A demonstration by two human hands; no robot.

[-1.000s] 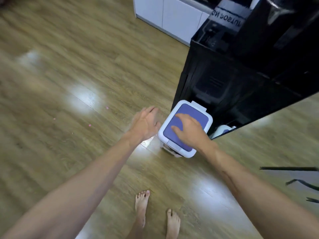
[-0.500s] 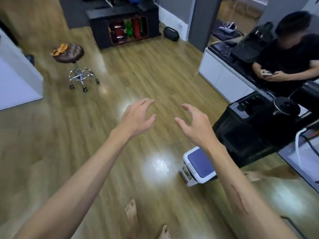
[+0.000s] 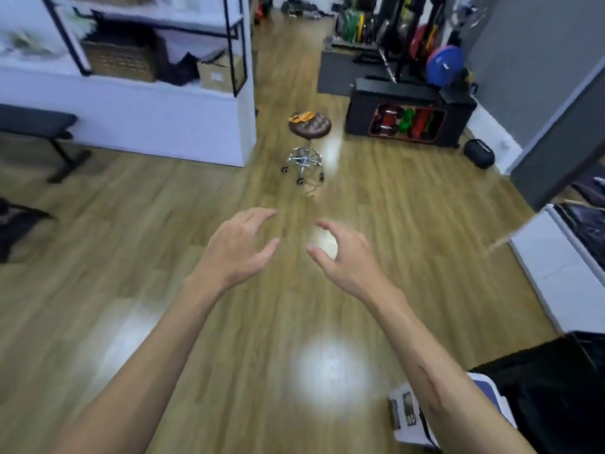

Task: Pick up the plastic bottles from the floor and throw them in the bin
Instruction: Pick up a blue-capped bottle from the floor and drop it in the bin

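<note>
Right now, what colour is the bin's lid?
Blue-purple, framed in white; the bin shows in the head view, partly hidden behind the right forearm.

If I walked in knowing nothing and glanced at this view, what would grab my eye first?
Two bare hands, the left hand and right hand, reach out empty over the shiny wooden plank floor in the middle. Beyond them stands a brown padded stool on chrome wheels, and at bottom right, behind the right forearm, sits a white bin with a blue lid.
</note>
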